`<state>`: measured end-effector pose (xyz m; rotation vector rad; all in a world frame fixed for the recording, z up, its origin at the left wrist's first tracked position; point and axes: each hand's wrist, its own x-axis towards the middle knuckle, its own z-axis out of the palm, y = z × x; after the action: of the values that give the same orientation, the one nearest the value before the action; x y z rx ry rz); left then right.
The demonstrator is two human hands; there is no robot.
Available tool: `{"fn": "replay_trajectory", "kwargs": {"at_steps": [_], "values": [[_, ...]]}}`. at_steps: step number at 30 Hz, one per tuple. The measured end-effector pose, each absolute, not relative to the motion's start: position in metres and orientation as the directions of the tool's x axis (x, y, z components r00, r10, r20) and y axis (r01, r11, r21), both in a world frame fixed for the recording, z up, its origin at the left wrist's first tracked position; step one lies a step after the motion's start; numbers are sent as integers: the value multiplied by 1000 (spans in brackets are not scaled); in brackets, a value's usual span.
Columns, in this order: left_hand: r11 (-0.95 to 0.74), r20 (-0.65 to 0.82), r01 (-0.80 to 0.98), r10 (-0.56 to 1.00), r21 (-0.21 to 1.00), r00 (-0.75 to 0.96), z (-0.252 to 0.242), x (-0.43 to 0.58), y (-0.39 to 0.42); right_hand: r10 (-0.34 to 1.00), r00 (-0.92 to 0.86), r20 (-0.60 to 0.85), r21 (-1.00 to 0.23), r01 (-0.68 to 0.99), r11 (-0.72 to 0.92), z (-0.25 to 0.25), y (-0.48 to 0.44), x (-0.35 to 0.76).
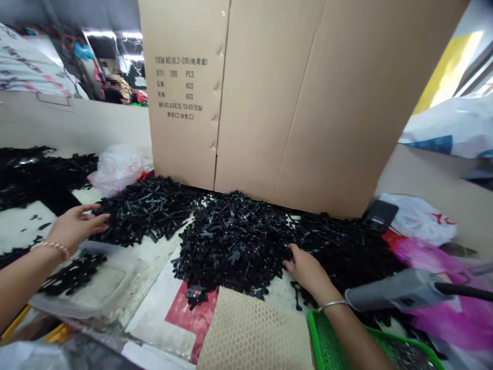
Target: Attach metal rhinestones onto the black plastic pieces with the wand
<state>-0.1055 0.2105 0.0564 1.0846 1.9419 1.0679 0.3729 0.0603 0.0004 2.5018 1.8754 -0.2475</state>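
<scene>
Picking stage: left hand [77, 226], fingers apart, touches left pile [150, 208]; right hand [308, 270] enters centre pile [234, 241], fingers buried, grip cannot be told.

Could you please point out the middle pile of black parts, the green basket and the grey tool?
middle pile of black parts [234, 241]: head view, centre of the heap.
green basket [312, 334]: head view, its left rim.
grey tool [400, 293]: head view, middle of its body.
</scene>
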Motion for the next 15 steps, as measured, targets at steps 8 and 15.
{"fn": "replay_trajectory", "kwargs": {"at_steps": [8,15], "values": [[536,-539,-66,841,842,-52,54,-46,86,912,107,-396,-38,990,-132,-2,28,373],[737,-633,-171,657,654,410,-2,5,-17,927,-56,-371,-214,976,-27,-25,32,386]]}}
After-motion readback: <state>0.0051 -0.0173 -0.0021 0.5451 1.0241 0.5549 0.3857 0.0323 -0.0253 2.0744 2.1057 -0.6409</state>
